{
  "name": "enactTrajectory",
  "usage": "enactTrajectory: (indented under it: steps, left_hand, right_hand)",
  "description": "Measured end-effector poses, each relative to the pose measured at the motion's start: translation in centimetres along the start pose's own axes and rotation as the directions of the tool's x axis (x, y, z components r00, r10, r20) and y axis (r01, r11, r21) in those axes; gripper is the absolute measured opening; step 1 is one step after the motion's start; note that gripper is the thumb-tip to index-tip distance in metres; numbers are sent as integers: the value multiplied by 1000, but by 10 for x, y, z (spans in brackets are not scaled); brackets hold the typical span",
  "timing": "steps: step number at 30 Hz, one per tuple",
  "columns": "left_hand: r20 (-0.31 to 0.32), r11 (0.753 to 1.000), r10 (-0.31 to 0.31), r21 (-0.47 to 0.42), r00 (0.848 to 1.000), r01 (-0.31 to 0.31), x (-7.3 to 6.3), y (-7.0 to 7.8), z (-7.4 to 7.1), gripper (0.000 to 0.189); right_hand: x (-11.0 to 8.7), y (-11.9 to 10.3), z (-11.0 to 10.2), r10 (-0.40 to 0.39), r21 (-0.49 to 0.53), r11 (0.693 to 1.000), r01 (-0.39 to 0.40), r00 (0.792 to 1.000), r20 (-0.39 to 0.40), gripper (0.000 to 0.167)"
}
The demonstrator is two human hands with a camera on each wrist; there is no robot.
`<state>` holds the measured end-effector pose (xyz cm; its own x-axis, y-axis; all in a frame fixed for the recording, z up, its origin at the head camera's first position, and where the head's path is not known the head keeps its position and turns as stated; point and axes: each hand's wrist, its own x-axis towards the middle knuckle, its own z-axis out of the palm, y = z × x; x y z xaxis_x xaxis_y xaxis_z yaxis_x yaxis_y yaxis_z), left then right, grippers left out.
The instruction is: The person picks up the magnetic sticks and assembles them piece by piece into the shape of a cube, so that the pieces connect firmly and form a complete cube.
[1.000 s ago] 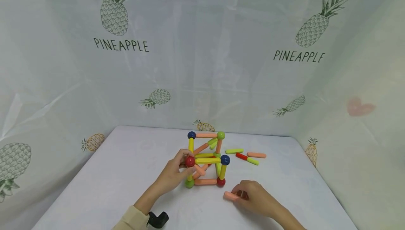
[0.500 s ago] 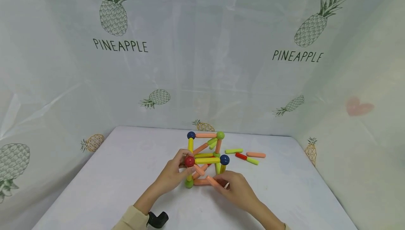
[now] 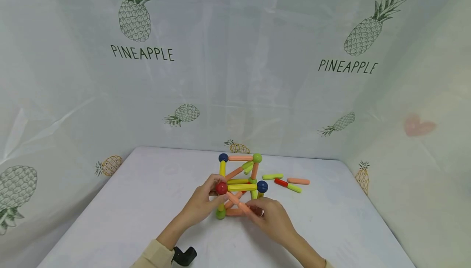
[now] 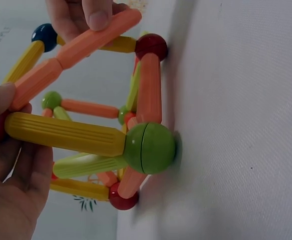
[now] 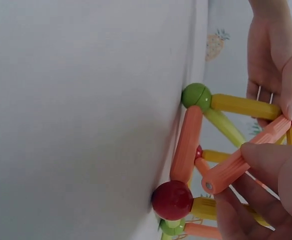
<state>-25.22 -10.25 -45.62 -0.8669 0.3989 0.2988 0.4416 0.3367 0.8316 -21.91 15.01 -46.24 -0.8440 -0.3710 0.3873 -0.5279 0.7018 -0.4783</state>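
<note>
A cube-like frame (image 3: pixel 240 184) of coloured sticks and balls stands on the white table (image 3: pixel 147 202). My left hand (image 3: pixel 214 191) grips its near upper-left red ball (image 3: pixel 221 188). My right hand (image 3: pixel 254 210) pinches an orange stick (image 3: pixel 243 208) that lies end to end with another orange stick hanging from that ball. In the left wrist view the two orange sticks (image 4: pixel 75 50) form one slanted line under my right fingertips (image 4: pixel 96 16). The right wrist view shows my thumb (image 5: pixel 278 170) on the held stick (image 5: pixel 246 155), above the bottom orange bar (image 5: pixel 187 145).
Loose sticks lie to the right of the frame: a green one (image 3: pixel 272 176), an orange one (image 3: pixel 298 181) and a red-and-green pair (image 3: pixel 288 185). A pineapple-print curtain (image 3: pixel 235 75) encloses the table on three sides. A black strap piece (image 3: pixel 185 255) sits at my left wrist.
My right hand picked up the orange stick from the table at the lower right and carried it left and up to the end of the stick hanging from the red ball. The left hand stayed put.
</note>
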Motion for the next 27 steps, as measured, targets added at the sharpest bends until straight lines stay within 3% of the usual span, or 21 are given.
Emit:
enactTrajectory:
  steps: [7,27]
  left_hand:
    - [-5,997,48,63,999,-48,0,1,0,40]
    - [-5,994,62,89,998,-61,0,-1,0,38]
  right_hand:
    - [3,1,4,-2,-142,990,-1,1000,-24,18]
    - [11,4,21,-59,-210,977,27,987,-147,20]
